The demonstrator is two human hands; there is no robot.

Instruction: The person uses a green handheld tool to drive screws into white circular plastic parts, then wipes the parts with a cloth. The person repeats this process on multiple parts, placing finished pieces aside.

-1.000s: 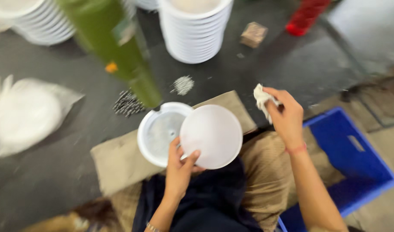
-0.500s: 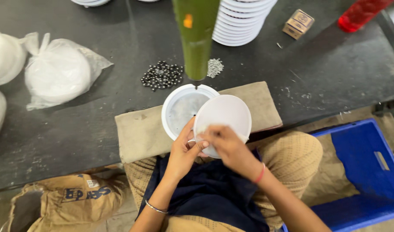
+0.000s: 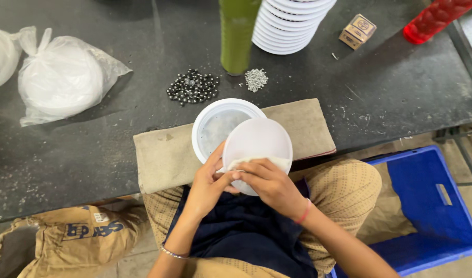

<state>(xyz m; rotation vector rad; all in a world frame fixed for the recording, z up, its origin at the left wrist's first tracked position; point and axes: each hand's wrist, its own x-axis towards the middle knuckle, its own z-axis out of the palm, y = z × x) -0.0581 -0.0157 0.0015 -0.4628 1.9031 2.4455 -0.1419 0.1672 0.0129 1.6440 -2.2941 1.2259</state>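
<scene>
The white round lid [image 3: 257, 146] is sitting over your lap, by the table edge. Your left hand [image 3: 207, 185] is gripping its rim; your right hand [image 3: 269, 183] is pressing a small cloth [image 3: 256, 162] on it. It's probably light and bendy, so be holding its edges.

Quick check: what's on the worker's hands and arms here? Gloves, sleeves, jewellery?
No gloves: both hands are bare. The left hand has a thin silver-coloured bangle on the wrist. The right hand has a thin red band at the wrist. Both forearms are uncovered, with no sleeves in view down to the frame edge. No rings visible, no watch.
</scene>
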